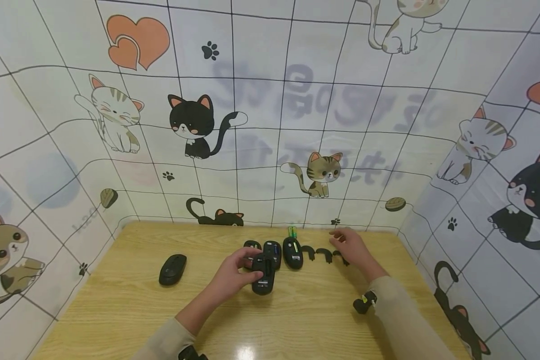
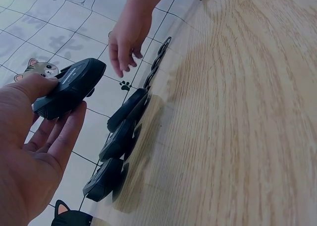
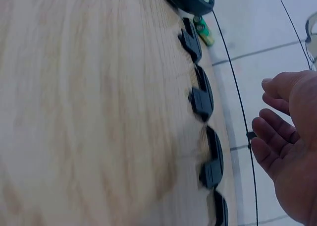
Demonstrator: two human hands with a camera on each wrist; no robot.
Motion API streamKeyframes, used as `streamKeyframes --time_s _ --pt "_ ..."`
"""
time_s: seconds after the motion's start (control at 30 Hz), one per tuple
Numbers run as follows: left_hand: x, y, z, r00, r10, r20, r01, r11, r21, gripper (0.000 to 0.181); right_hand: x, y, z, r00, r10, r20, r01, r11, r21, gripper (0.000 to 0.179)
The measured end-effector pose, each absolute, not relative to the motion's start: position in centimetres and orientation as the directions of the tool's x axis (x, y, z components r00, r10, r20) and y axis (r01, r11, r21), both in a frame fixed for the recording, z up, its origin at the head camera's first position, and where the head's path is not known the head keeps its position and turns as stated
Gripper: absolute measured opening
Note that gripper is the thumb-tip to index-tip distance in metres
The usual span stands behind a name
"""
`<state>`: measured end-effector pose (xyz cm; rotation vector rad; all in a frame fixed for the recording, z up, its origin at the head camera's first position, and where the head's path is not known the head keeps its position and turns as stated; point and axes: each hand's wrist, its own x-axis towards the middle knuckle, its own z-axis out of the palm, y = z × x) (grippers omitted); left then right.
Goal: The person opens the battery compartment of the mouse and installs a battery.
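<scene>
My left hand (image 1: 230,276) grips a black computer mouse (image 1: 263,282) with its underside turned up, raised off the table. In the left wrist view the thumb lies on top of this mouse (image 2: 74,89) and the fingers are beneath it. My right hand (image 1: 353,247) hovers over the right end of a row of small black battery covers (image 1: 325,255). Its fingers are loosely bent, with nothing between them in the right wrist view. Several of these covers (image 3: 202,104) lie in a line there.
Three more black mice lie bottom up behind the held one, the rightmost mouse (image 1: 293,253) with a battery showing inside. Green batteries (image 1: 292,231) lie just behind it. Another black mouse (image 1: 173,270) stands alone at the left. A cat-print cloth (image 1: 261,175) rises behind the wooden table (image 1: 306,315).
</scene>
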<state>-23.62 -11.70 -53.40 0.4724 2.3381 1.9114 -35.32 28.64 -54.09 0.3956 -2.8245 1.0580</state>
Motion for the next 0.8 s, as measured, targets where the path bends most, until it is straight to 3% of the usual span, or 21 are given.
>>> streamKeyframes --time_s 0.43,0.8 --pt "-23.5 -11.6 -53.3 -0.948 0.289 0.134 0.191 0.177 0.965 0.051 -38.4 23.6 -53.2 -0.930 -0.329 0.167 -0.360 0.715 -0.600 0.037" --pt "-23.5 -11.5 -53.2 -0.944 0.295 0.145 0.202 0.171 0.964 0.052 -39.8 21.1 -53.4 -0.921 -0.385 0.055 -0.326 0.687 -0.650 0.044"
